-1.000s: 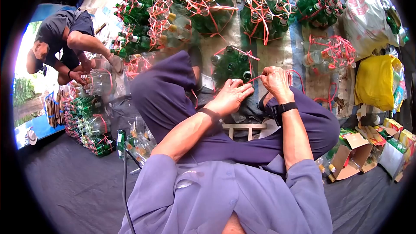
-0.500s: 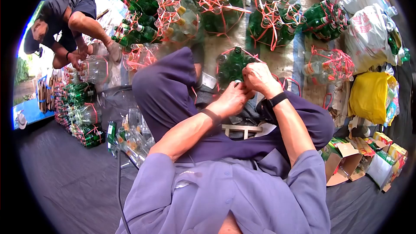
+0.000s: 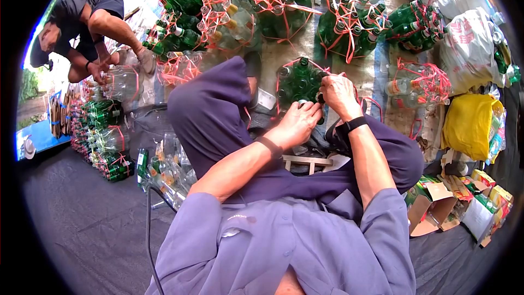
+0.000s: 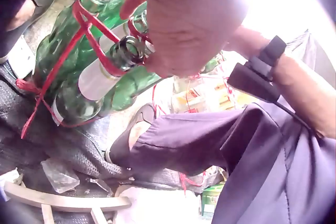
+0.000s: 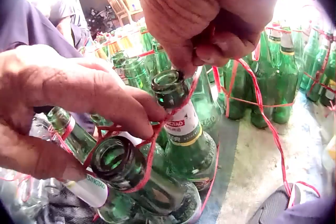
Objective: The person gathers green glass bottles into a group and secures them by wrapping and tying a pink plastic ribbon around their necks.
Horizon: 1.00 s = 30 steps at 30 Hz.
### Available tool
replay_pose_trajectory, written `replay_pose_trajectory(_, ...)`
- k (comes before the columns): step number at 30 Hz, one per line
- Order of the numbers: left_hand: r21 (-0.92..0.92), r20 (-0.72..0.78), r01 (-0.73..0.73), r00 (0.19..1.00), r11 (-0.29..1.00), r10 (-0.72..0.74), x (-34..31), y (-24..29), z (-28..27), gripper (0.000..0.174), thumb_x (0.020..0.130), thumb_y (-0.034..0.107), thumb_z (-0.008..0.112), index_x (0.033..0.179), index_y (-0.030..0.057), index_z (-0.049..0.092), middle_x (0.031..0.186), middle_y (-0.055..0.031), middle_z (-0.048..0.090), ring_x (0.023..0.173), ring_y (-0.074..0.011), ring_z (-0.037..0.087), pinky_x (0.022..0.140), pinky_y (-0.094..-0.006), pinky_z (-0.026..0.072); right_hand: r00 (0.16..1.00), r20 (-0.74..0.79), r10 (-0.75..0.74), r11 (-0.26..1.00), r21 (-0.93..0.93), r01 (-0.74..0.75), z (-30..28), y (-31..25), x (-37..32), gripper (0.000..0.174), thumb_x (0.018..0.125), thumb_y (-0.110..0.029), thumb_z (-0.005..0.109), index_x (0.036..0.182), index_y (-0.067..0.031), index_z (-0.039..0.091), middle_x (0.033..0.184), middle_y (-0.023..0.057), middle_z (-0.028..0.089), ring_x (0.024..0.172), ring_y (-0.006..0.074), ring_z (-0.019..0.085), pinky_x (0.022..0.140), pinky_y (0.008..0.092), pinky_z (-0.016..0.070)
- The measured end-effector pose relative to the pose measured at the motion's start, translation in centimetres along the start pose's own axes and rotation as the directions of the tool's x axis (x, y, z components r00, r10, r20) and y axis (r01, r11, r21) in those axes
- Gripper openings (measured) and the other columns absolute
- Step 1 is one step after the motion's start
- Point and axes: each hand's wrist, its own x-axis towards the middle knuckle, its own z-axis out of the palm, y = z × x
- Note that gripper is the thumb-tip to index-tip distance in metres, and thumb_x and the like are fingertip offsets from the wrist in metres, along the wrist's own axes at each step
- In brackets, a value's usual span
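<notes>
A cluster of green bottles [image 3: 299,81] stands between the person's legs, with red twine [image 5: 150,163] looped round the necks. In the right wrist view the left hand [image 5: 68,113] has its thumb by the front bottle's neck [image 5: 118,163] and its fingertips on the twine. Beyond it the right hand [image 5: 210,19] has its fingers curled, pinching the twine at a labelled bottle [image 5: 184,129]; a loose length trails down to the right. In the head view the left hand [image 3: 299,123] and right hand [image 3: 341,97] are close together at the cluster's near edge.
Tied bottle bundles [image 3: 349,27] line the far side. A yellow bag [image 3: 468,125] and cardboard boxes [image 3: 434,205] lie at right, loose bottles [image 3: 166,175] at left. Another person [image 3: 90,22] bends over bottles at far left. A wooden stool's edge [image 3: 308,160] shows below the hands.
The hands first stood apart with twine stretched between them, then came together over the near bottles. Now the right hand has shifted slightly right, and the left hand's fingers spread over the necks.
</notes>
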Motion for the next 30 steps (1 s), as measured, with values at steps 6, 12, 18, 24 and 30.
replay_pose_trajectory(6, -0.031, 0.019, 0.005, 1.000, 1.000, -0.004, 0.2, -0.3, 0.0, 0.047, 0.072, 0.015, 0.066, 0.119, 0.0054, 0.061, 0.130, -0.0062, 0.059, 0.120, -0.0211, 0.055, 0.087, -0.0384, 0.0428, 0.998, -0.065, 0.005, 0.981, 0.192, 0.007, -0.4, 1.4, -0.9, 0.011, 0.081, -0.012, 0.070, 0.088, -0.0039, 0.073, 0.087, 0.0181, 0.070, 0.085, 0.0377, 0.068, 0.083, 0.0443, 0.0527)
replay_pose_trajectory(12, -0.052, -0.013, -0.001, 1.000, 0.999, 0.000, 0.3, -0.6, 0.2, 0.045, 0.071, 0.015, 0.067, 0.115, 0.0061, 0.062, 0.127, -0.0032, 0.060, 0.116, -0.0201, 0.055, 0.084, -0.0357, 0.0446, 0.998, -0.012, 0.066, 0.952, 0.301, -0.059, -0.4, 2.0, -0.8, 0.013, 0.084, -0.010, 0.066, 0.091, -0.0020, 0.074, 0.085, 0.0186, 0.072, 0.086, 0.0398, 0.068, 0.082, 0.0431, 0.0536)
replay_pose_trajectory(18, -0.088, -0.035, -0.010, 0.999, 0.996, 0.007, 0.4, -0.7, -0.4, 0.042, 0.070, 0.012, 0.067, 0.111, 0.0058, 0.063, 0.123, -0.0025, 0.061, 0.111, -0.0201, 0.057, 0.080, -0.0351, 0.0464, 0.978, 0.028, 0.208, 0.859, 0.473, -0.196, -0.3, 1.7, -0.7, 0.013, 0.082, -0.005, 0.064, 0.088, 0.0009, 0.074, 0.082, 0.0268, 0.067, 0.079, 0.0409, 0.069, 0.073, 0.0431, 0.0554)
replay_pose_trajectory(24, -0.154, -0.044, -0.014, 0.999, 0.988, 0.007, 0.7, -1.0, -0.6, 0.036, 0.072, 0.010, 0.065, 0.107, 0.0039, 0.065, 0.119, -0.0029, 0.062, 0.107, -0.0219, 0.059, 0.078, -0.0365, 0.0487, 0.916, 0.187, 0.355, 0.750, 0.529, -0.398, -1.0, 1.4, -0.6, 0.018, 0.082, -0.006, 0.065, 0.093, 0.0039, 0.074, 0.078, 0.0246, 0.069, 0.075, 0.0306, 0.074, 0.070, 0.0383, 0.0559)
replay_pose_trajectory(30, -0.270, -0.069, -0.004, 0.997, 0.963, -0.016, 1.1, -1.2, -0.4, 0.030, 0.073, 0.006, 0.064, 0.103, 0.0025, 0.065, 0.113, -0.0048, 0.065, 0.103, -0.0250, 0.060, 0.078, -0.0387, 0.0513, 0.868, 0.278, 0.411, 0.644, 0.585, -0.493, 0.8, 3.2, -1.2, 0.017, 0.088, -0.009, 0.065, 0.094, 0.0036, 0.074, 0.071, 0.0096, 0.072, 0.061, 0.0130, 0.069, 0.055, 0.0262, 0.0549)
